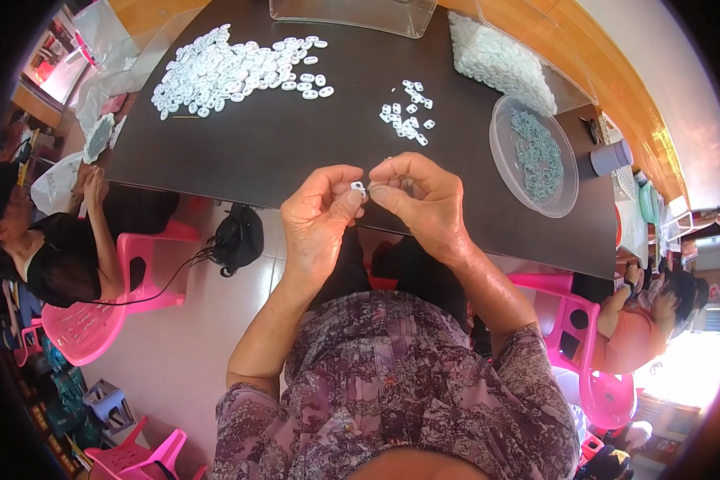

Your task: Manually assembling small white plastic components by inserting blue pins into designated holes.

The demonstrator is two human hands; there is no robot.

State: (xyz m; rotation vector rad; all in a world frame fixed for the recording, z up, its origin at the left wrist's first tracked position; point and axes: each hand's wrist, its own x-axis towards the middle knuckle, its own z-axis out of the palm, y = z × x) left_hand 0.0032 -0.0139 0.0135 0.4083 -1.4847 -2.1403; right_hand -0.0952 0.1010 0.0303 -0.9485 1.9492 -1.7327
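You held a small white plastic piece (358,188) pinched between the fingertips of both hands, just off the near edge of the dark table (264,144). Your left hand (318,220) had thumb and forefinger closed narrowly on it from one side. Your right hand (422,198) was closed in on the other side, its fingertips meeting the same piece; whether it also held a second, smaller part I cannot tell, since the fingers hid it.

By my reading, you were in the middle of fitting or pressing that piece together. The next move seemed to call for a firm, square squeeze with the fingertips kept aligned, because a part this small could slip out and fall past the table's near edge onto your lap or the floor.

On the table, a small scatter of white pieces (408,112) lay just beyond your hands. A large heap of white rings (232,72) lay at the table's far left. A clear round dish (510,172) holding grey-green parts (538,154) sat at the right side, with a bag of white parts (500,60) beyond it. The middle of the table between these groups was bare dark surface, so you had room to reach forward without brushing any pile.
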